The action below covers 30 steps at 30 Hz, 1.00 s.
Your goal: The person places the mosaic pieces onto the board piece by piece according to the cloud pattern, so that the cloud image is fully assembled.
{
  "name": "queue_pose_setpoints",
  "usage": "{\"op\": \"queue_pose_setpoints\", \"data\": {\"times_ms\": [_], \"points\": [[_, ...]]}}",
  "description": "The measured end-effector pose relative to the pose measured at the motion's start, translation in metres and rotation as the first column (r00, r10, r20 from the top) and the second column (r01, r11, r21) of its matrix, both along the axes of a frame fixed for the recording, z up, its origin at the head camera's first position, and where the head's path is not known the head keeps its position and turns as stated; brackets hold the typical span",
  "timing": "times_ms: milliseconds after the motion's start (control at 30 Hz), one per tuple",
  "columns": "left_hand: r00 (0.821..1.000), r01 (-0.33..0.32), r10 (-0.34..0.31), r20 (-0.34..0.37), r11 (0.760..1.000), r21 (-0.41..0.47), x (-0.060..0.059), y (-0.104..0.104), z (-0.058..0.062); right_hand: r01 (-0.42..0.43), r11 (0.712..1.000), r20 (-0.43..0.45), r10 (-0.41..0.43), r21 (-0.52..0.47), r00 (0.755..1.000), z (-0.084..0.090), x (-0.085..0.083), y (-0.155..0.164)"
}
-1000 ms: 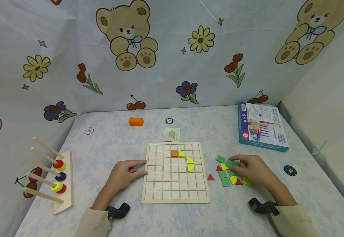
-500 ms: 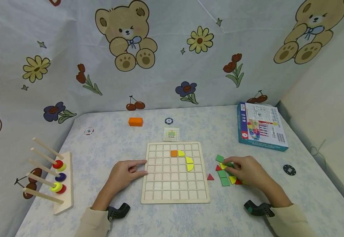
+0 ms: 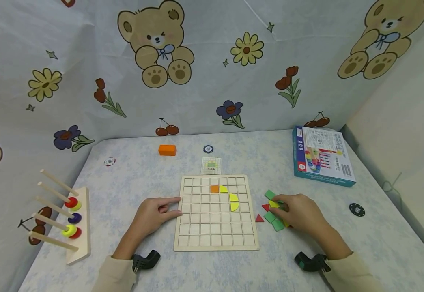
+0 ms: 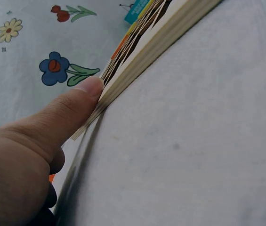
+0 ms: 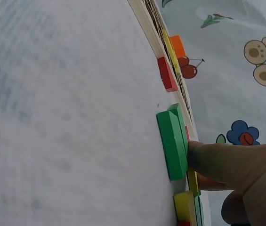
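Two hands at work: the left hand, thumb straight, presses the wooden grid board at its left edge. Right of the board, the right hand pinches a flat yellow piece among green squares and red triangles.

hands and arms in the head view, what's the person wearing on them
Both hands are bare: left hand, right hand. Each arm ends in a cream long sleeve. A black device sits at each wrist; the right one shows a small green mark.
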<state>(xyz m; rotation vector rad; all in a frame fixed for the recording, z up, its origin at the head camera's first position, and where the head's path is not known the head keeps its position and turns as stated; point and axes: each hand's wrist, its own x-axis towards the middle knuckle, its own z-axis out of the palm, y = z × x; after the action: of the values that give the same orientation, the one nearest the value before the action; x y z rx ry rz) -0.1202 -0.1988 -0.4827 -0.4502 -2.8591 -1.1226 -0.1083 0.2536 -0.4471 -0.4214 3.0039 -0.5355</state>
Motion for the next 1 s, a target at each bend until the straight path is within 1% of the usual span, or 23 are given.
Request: {"op": "queue_pose_setpoints", "data": {"times_ms": [133,267,367,467,600,667,833,933,1000], "points": [[1.0,0.015,-0.015,-0.007,1.0,0.004,0.0,0.0,0.0,-0.008,1.0,-0.022,0.009,0.02,1.0,0.002,0.001,-0.003],[1.0,0.03,-0.03,0.002,1.0,0.006,0.001,0.001,0.0,-0.024,1.0,-0.028,0.024,0.006,0.999,0.008,0.001,-0.003],[1.0,0.027,-0.027,0.007,1.0,0.004,0.002,0.0,0.001,-0.06,0.998,-0.04,0.059,-0.019,0.997,0.015,-0.003,-0.011],[1.0,0.022,-0.022,0.009,1.0,-0.001,0.002,-0.001,0.001,-0.129,0.991,-0.066,0.126,-0.043,0.99,0.02,-0.01,-0.026],[1.0,0.022,-0.021,0.014,1.0,-0.009,0.001,-0.001,0.002,-0.231,0.97,-0.084,0.225,-0.072,0.971,0.024,-0.023,-0.055],[1.0,0.021,-0.021,0.016,1.0,-0.01,0.001,-0.001,0.002,-0.278,0.956,-0.077,0.271,-0.09,0.959,0.026,-0.029,-0.072],[1.0,0.021,-0.021,0.018,1.0,-0.01,0.001,-0.002,0.002,-0.387,0.915,-0.08,0.38,-0.115,0.921,0.025,-0.045,-0.113],[1.0,0.027,-0.027,0.012,1.0,-0.009,0.001,-0.002,0.001,-0.419,0.899,-0.081,0.412,-0.129,0.908,0.021,-0.056,-0.131],[1.0,0.029,-0.029,0.004,1.0,-0.006,0.001,-0.003,0.0,-0.421,0.895,-0.071,0.415,-0.146,0.907,0.018,-0.062,-0.141]]}}
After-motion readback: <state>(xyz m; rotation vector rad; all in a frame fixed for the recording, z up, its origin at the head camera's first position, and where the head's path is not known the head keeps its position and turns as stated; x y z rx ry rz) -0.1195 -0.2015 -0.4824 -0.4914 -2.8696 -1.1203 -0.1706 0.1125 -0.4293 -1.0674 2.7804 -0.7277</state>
